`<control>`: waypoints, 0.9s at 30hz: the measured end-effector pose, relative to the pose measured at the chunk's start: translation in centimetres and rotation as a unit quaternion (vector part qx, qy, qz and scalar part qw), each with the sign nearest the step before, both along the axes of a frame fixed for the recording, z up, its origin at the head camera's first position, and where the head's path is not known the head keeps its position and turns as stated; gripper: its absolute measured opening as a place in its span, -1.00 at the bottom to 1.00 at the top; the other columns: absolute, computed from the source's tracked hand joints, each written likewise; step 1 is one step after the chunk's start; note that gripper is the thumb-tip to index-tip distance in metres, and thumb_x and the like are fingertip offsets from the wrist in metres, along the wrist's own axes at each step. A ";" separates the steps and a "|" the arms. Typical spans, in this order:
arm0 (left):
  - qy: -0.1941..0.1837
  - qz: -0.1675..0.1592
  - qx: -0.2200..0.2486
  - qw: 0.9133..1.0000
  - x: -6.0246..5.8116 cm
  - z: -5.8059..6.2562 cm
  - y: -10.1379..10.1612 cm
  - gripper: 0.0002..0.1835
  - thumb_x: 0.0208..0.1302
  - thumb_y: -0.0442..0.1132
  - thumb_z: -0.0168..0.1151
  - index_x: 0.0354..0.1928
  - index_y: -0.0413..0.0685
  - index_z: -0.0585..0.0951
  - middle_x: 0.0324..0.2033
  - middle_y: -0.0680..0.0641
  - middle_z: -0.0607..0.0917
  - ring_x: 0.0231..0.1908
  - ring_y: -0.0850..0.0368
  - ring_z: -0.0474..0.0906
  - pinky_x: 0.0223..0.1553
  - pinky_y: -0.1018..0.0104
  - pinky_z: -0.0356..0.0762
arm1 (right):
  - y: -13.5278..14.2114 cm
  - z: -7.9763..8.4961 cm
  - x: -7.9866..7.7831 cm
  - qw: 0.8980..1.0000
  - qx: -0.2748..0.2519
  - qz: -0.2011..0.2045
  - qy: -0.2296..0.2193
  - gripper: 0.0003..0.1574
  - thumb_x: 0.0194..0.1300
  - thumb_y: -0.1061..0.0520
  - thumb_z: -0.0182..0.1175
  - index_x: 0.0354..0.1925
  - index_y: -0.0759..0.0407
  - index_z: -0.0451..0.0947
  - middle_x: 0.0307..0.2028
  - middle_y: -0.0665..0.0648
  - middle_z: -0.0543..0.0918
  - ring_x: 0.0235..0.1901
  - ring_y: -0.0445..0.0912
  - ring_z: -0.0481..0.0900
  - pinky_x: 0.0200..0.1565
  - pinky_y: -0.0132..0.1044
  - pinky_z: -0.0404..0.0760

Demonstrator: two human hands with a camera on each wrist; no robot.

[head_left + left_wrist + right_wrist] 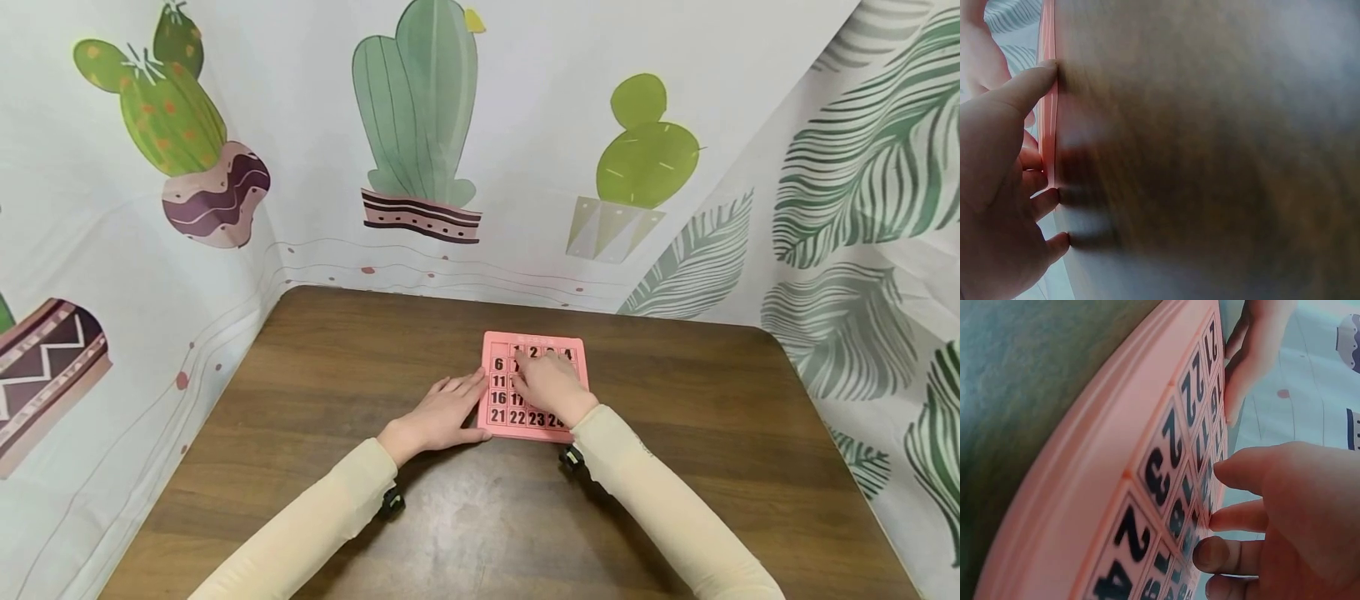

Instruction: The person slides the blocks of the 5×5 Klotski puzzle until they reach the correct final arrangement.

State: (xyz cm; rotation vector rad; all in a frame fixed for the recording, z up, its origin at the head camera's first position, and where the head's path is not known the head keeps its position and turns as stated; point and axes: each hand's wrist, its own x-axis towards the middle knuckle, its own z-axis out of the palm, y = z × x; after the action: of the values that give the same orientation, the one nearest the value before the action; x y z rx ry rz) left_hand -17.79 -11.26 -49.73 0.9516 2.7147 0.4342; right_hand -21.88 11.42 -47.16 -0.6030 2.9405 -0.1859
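A pink number slide puzzle (pixel 525 432) lies flat on the table, its square tiles marked with black numbers. The top left cell carries no number. Against the puzzle's left side rests my left hand (pixel 444 414), fingers extended and thumb near the lower left corner. The left wrist view shows that hand (pixel 991 156) with its thumb and fingertips at the pink edge. Over the tiles reaches my right hand (pixel 551 383), covering several numbers in the middle and right. From the right wrist view, that hand's (pixel 1297 506) fingertips are at the tile faces, pinching nothing visible.
The brown wooden table (pixel 360 350) spreads around the puzzle. Behind and beside it hangs a white cloth (pixel 525 167) printed with cacti and leaves. A small black device (pixel 392 502) sits at the left wrist, another black device (pixel 572 458) at the right.
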 end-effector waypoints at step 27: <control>0.004 -0.002 -0.002 1.000 -0.1 -0.1 0.1 -0.01 0.41 0.23 0.26 0.63 -0.22 0.13 0.63 -0.19 0.09 0.56 -0.14 0.13 0.51 -0.24 0.03 | -0.6 -0.4 -0.4 0.999 -0.023 -0.027 -0.007 -0.30 0.57 -0.06 0.06 0.50 0.25 0.38 0.08 0.39 0.73 0.32 0.33 0.50 0.35 0.26 0.39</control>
State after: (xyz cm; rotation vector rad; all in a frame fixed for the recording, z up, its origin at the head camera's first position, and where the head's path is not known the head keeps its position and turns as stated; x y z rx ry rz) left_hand -17.89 -11.13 -49.81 0.9588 2.7188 0.4245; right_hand -22.27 10.84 -47.60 -0.5266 2.9482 -0.2628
